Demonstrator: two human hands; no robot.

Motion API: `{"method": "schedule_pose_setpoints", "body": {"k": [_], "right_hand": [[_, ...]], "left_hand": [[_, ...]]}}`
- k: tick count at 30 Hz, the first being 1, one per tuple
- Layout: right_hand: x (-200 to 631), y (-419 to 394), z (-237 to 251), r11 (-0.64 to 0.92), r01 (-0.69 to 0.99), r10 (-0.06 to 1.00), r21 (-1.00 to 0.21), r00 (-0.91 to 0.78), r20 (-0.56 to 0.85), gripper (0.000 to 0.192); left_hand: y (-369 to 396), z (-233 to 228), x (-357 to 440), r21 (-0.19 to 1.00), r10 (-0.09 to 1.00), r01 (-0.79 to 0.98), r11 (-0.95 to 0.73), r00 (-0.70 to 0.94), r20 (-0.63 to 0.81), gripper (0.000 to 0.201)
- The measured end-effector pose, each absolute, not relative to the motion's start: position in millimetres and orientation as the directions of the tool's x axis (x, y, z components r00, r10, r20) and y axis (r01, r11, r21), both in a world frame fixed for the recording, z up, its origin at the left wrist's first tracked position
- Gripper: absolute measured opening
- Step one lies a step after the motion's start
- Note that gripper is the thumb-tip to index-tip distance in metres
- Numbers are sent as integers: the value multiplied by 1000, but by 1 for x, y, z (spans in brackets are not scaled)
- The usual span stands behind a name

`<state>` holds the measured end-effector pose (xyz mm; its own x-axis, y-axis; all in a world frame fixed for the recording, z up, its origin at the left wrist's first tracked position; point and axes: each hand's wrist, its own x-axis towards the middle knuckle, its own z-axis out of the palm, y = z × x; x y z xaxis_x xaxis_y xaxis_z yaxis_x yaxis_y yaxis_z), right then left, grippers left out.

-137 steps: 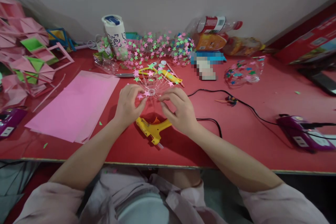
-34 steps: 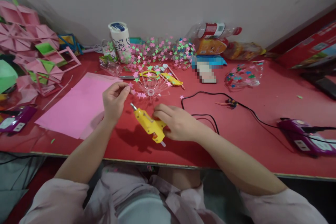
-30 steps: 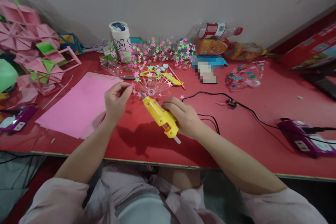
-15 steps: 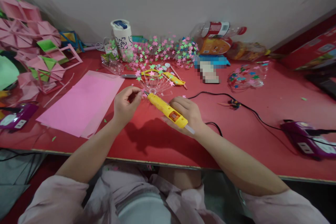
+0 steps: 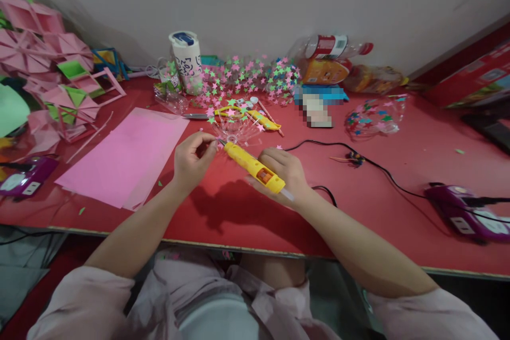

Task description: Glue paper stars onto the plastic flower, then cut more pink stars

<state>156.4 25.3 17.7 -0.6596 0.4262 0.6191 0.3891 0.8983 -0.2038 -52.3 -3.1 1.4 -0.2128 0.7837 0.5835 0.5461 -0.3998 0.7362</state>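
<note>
My right hand (image 5: 281,170) is wrapped around a yellow glue gun (image 5: 253,164), with a clear glue stick (image 5: 287,194) poking out of its back end. The gun's metal nozzle points left and away from me, up to the fingertips of my left hand (image 5: 193,156). Thumb and forefinger of that hand are pinched together at the nozzle; whatever is between them is too small to make out. Just behind the nozzle stands a clear plastic piece with strands (image 5: 233,130) carrying pink and green stars (image 5: 239,74).
Pink paper sheets (image 5: 123,159) lie to the left on the red table (image 5: 239,218). Scissors with yellow handles (image 5: 265,119), a white cup (image 5: 186,61) and bottles (image 5: 329,47) are farther back. At right, a black cord (image 5: 382,167) runs by a purple power strip (image 5: 464,212).
Almost nothing differs. Both hands and the glue gun stay in place, with only a very slight shift of the view.
</note>
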Motion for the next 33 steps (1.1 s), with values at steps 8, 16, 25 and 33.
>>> {"method": "schedule_pose_setpoints", "body": {"k": [8, 16, 25, 33], "right_hand": [[157, 26, 18, 885, 399, 459, -241, -660, 595, 34], [157, 26, 18, 893, 401, 438, -206, -662, 609, 33], [157, 27, 17, 893, 401, 436, -204, -660, 612, 35], [156, 25, 20, 892, 417, 430, -173, -667, 609, 31]], "left_hand": [[-3, 1, -53, 722, 780, 570, -393, -209, 590, 11], [-3, 2, -52, 722, 779, 566, -397, -209, 592, 11], [-3, 1, -53, 723, 781, 568, -393, -208, 589, 11], [0, 0, -56, 502, 658, 719, -481, -82, 748, 10]]}}
